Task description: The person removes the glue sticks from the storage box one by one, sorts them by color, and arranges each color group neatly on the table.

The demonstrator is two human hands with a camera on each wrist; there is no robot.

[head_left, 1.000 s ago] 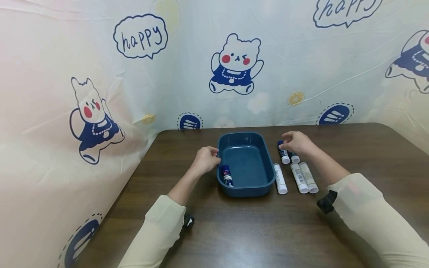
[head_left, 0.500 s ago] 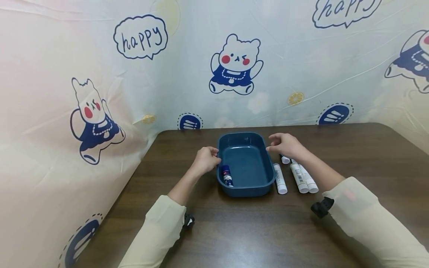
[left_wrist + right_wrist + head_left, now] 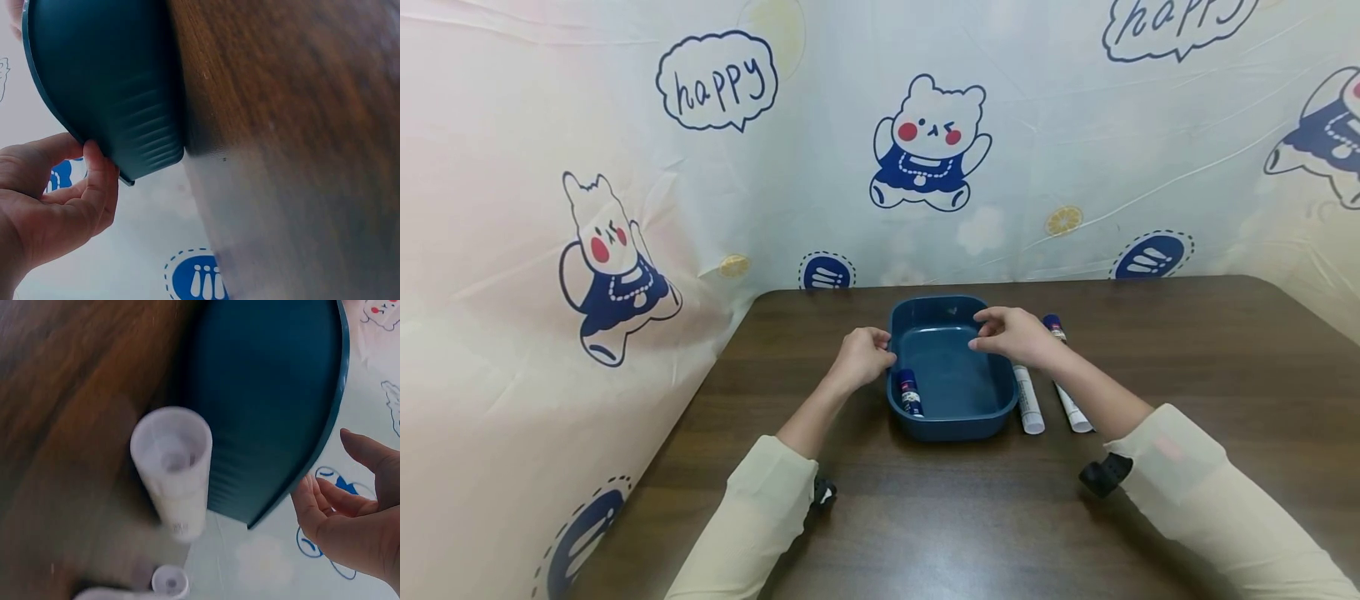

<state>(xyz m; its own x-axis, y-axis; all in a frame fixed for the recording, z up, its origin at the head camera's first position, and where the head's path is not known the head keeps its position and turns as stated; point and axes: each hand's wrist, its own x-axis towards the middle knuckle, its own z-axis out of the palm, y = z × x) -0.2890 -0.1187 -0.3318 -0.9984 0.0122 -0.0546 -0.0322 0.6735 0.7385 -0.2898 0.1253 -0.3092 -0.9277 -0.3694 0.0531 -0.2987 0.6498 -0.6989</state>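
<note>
A blue plastic bin (image 3: 951, 429) stands on the table. Its left rim is pinched between the thumb and fingers of my left hand (image 3: 861, 357), seen closely as a hand (image 3: 69, 194) in the left wrist view. My right hand (image 3: 1015, 335) hovers over the bin's right rim, thumb and fingers apart with nothing between them; in the right wrist view, a fingertip of this hand (image 3: 356, 519) is right at the rim. One blue-capped glue stick (image 3: 909, 393) lies inside the bin at its left. A white glue stick (image 3: 1028, 400) lies along the bin's right side.
Farther right lie another white glue stick (image 3: 1073, 410) and a blue-capped glue stick (image 3: 1054, 326); my right forearm hides others. The brown table (image 3: 940, 517) ends at a printed cloth backdrop (image 3: 820, 167).
My right hand has moved left, from over the blue-capped glue sticks to above the bin's right rim. My left hand has kept its grip on the bin.
</note>
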